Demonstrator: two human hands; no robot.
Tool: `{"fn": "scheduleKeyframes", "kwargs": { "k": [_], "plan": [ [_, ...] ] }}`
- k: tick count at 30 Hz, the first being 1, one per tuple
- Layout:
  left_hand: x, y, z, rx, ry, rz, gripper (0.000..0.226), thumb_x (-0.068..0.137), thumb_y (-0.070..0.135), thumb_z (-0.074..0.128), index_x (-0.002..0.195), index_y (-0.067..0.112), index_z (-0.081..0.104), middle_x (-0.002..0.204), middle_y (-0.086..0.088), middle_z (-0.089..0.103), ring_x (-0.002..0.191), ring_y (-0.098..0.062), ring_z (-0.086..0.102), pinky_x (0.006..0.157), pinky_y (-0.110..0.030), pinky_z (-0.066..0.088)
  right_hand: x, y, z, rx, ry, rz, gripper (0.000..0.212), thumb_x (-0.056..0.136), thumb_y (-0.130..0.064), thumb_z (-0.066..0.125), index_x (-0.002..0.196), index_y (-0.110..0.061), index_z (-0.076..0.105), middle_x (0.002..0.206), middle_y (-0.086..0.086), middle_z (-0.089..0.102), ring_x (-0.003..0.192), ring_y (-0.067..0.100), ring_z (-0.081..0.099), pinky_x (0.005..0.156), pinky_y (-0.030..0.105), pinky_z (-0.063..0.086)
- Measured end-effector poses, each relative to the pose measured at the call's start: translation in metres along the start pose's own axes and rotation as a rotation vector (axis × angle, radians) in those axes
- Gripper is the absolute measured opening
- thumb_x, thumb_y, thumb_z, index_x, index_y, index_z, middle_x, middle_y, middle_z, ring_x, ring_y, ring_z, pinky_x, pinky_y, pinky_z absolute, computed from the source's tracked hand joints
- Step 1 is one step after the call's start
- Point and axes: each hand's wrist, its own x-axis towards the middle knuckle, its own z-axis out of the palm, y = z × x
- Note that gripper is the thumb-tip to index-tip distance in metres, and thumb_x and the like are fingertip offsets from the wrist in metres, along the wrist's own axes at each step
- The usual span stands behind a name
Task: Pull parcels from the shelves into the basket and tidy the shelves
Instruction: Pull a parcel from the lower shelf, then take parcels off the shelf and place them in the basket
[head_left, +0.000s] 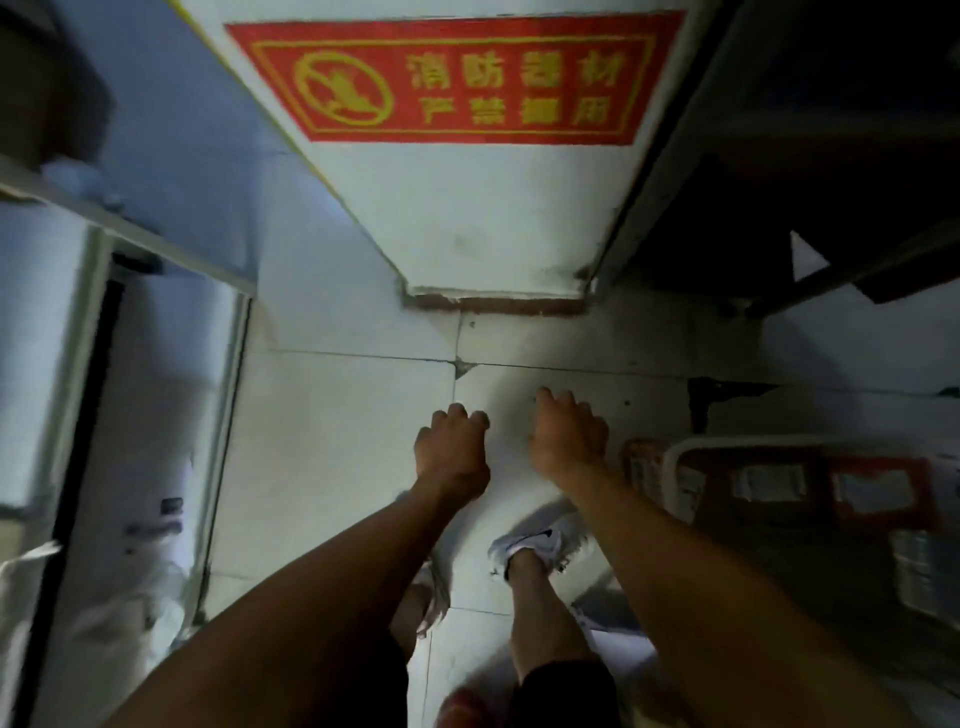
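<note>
Two empty hands over the tiled floor, no parcel in them.
We held our left hand and right hand side by side, apart, fingers loosely curled, gripping nothing. Parcels w/ white labels lay low on the right, in a white-rimmed basket we think; blur hid details. Red sign was on the pillar ahead.

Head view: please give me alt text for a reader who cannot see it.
Two bare hands, the left hand and right hand, hang with loosely curled fingers and hold nothing above a pale tiled floor. Ahead stands a white pillar bearing a red sign with yellow characters; a blurred white-rimmed basket with red-labelled parcels sits at right.
</note>
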Motion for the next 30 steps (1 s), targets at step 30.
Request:
{"fn": "scheduleKeyframes", "kwargs": {
  "k": [30],
  "plan": [
    [-0.254,-0.56,0.13,-0.921,0.839,-1.323,0.097,0.082,0.053,0.075,0.158,0.025,0.02,0.156,-0.013,0.028,0.138,-0.035,0.035,0.106,-0.047,0.043,-0.141,-0.577,0.272,-0.422,-0.158,-1.134,0.058,0.094,-0.024,0.063,0.147,-0.026,0.04,0.135,0.007,0.058,0.119,0.032,0.059,0.09,0.038,0.049]
  ]
}}
